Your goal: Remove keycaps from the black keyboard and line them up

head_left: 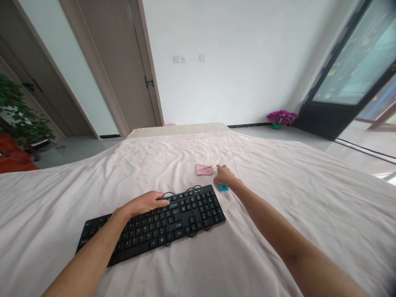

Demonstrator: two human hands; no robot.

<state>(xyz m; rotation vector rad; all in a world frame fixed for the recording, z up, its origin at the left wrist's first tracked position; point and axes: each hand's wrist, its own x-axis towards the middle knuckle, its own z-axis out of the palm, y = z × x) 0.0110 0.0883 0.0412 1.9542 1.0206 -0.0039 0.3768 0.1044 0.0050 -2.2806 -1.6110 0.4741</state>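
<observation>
- ok, l. hand is on the kbd: i see the thumb flat across the top keys, other fingers bent over the far edge, so it's gripping the black keyboard.
- kbd lies at a slant, lower left to bottom ctr of the frame, l. forearm crossing over part of it.
- thin black cable loops round the kbd's right half, strands across the keys, bends poking past the near edge.
- r. hand is reached out nr ctr of the frame, fingers curled in. small white thing shows at the tips; from my end i can't tell if they're pinching it.
- pink cloth lies flat just left of those fingertips, beyond the kbd's upper right corner.
- blue item partly under the r. hand, nr the same corner; can't make out what it is.
- all on a pale pink sheet, wrinkled, floral print twd the far side.
- bkgd: brown door upper left, magenta flowers mid right.
</observation>
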